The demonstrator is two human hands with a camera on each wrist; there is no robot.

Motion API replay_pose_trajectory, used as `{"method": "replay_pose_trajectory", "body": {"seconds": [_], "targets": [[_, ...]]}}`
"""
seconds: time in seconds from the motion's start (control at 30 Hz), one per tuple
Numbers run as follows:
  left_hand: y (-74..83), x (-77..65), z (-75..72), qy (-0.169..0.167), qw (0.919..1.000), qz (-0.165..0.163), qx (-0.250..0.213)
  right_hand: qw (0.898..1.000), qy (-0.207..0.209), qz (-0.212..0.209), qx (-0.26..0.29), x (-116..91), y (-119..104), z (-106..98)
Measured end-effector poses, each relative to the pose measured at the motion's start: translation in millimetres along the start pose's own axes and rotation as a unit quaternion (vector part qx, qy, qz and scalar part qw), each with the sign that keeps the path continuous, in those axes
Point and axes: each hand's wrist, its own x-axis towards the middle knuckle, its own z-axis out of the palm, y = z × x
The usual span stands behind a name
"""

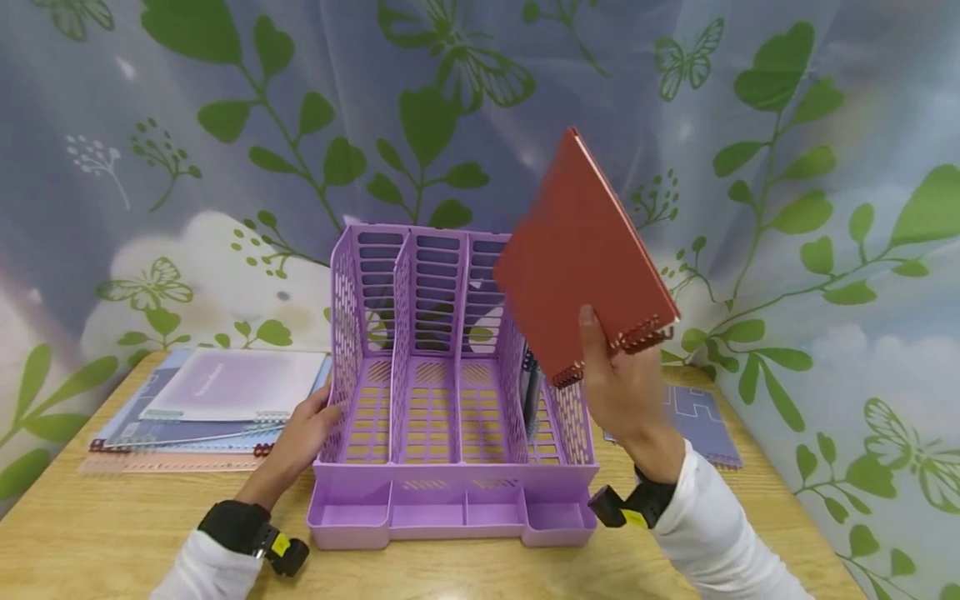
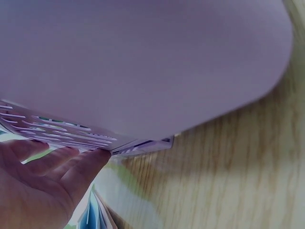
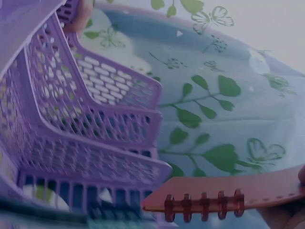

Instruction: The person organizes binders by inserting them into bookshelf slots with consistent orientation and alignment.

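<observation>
A purple desktop file organizer [image 1: 360, 477] with upright slotted dividers and a row of small front trays stands on the table. My left hand [image 1: 303, 433] rests against its outer left wall; in the left wrist view the fingers [image 2: 90, 167] lie fairly straight along the slotted side. My right hand [image 1: 628, 396] grips a red-brown ring-bound notebook [image 1: 581, 258] near its bound edge, thumb on the cover. The notebook is tilted in the air above the organizer's right side. A dark, coil-bound item [image 1: 533, 396] stands in the rightmost compartment, partly hidden by a divider.
Left of the organizer lies a stack of ring-bound notebooks, with a pale lilac one [image 1: 232, 383] on top. A blue-grey notebook [image 1: 701, 421] lies on the wooden table [image 1: 67, 517] at the right. A leaf-patterned curtain [image 1: 247, 183] hangs close behind.
</observation>
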Motion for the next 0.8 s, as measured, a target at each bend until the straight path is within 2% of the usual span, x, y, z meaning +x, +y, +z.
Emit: {"method": "replay_pose_trajectory", "body": {"seconds": [0.07,0.13,0.27,0.33,0.5,0.57,0.6,0.67,0.7,0.8], "targets": [[-0.3,0.6,-0.5,0.002,1.0000,0.001,0.001,0.999,-0.010,0.032,0.000,1.3,5.1,13.1],[-0.4,0.6,-0.4,0.004,1.0000,0.001,-0.003,0.997,-0.023,0.065,-0.032,1.7,10.3,24.4],[-0.1,-0.6,-0.3,0.003,1.0000,0.001,-0.005,0.986,-0.062,0.129,-0.086,0.8,22.8,43.9],[0.1,-1.0,-0.6,0.003,1.0000,0.003,0.000,0.982,-0.085,0.138,-0.098,-0.6,30.8,53.6],[0.5,-0.4,-0.9,0.012,0.9999,0.004,0.001,0.974,-0.151,0.124,-0.114,-5.9,51.1,81.8],[0.3,0.0,-0.9,0.014,0.9999,0.005,0.001,0.967,-0.190,0.128,-0.113,-7.8,58.1,93.2],[0.1,-0.1,-0.8,0.013,0.9999,0.006,0.002,0.961,-0.217,0.136,-0.108,-9.1,61.2,98.1],[-0.3,0.1,-0.6,0.012,0.9999,0.007,0.005,0.936,-0.291,0.169,-0.099,-12.2,66.5,105.4],[-0.3,0.0,-0.4,0.011,0.9999,0.006,0.005,0.920,-0.333,0.182,-0.102,-13.6,69.0,107.9],[-0.5,-0.9,-1.2,0.007,0.9999,0.003,0.006,0.853,-0.451,0.229,-0.128,-17.3,75.8,111.1]]}}
